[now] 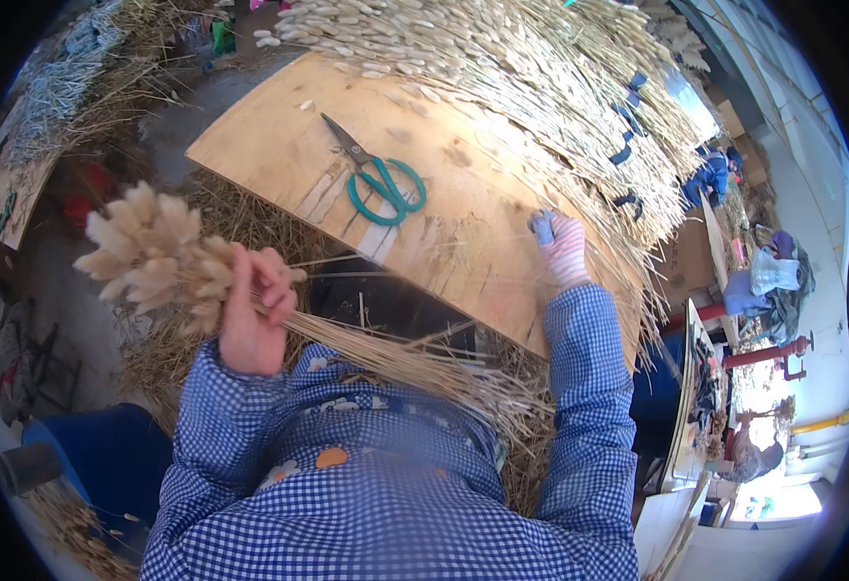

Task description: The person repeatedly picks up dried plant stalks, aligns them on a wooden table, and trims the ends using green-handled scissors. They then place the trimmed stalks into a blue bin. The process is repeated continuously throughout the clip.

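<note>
My left hand (256, 309) grips a bunch of dried bunny-tail grass near its heads. The fluffy cream heads (152, 254) stick out to the left. Its long straw-coloured stems (395, 356) trail to the right across my lap. My right hand (562, 247), in a striped glove with blue-grey fingertips, is curled over the right part of a wooden board (265, 138). Blurred pale stems stretch between the two hands; whether the right fingers hold one is not plain. Scissors with teal handles (388, 192) lie on the board, blades slightly apart, pointing up and left.
A thick layer of dried grass (468, 51) covers the board's far side, with dark blue strips (620, 152) on it. Loose straw (250, 210) litters the floor. A blue barrel (105, 465) stands at lower left. Another person (715, 174) bends over at far right.
</note>
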A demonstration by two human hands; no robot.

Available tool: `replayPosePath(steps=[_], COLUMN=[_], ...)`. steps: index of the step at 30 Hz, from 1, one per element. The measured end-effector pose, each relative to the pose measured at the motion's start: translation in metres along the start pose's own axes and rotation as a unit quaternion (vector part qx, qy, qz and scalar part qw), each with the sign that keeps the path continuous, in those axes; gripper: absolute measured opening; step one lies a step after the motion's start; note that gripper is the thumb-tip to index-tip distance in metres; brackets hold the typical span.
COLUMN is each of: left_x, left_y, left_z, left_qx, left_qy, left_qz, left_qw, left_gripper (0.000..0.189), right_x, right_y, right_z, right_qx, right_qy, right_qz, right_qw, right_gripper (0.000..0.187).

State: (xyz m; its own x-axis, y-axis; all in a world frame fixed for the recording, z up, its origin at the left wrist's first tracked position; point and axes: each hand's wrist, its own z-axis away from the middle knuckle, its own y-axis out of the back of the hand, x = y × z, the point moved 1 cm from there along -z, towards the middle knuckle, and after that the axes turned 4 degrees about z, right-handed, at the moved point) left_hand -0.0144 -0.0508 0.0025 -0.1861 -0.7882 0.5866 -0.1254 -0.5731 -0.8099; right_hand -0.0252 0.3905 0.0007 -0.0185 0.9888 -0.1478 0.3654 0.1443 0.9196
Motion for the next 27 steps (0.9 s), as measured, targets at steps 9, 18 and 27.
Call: replayPosePath(steps=[9,18,27], left_x=[0.057,0.069,0.082], left_y=[0.015,0.021,0.038], left_z=[0.018,0.030,0.044], left_qx=[-0.022,-0.059,-0.131], left_qy=[-0.083,-0.077,-0.055], left_qz=[0.044,0.163,0.211], left_qw=[0.995,0.982,0.967], left_gripper=[0.042,0.038,0.035], right_x=[0.090,-0.032,-0.114], right_y=[0.018,0.055,0.067], right_z=[0.008,0.014,0.087], right_qx=[0.099,-0.072,-0.243], right_qy=[-0.152,-0.043,0.117], right_qz=[0.014,-0.070,0.001], right_qw=[0.983,0.994,0.963], right_gripper=[0.033,0.028,0.046])
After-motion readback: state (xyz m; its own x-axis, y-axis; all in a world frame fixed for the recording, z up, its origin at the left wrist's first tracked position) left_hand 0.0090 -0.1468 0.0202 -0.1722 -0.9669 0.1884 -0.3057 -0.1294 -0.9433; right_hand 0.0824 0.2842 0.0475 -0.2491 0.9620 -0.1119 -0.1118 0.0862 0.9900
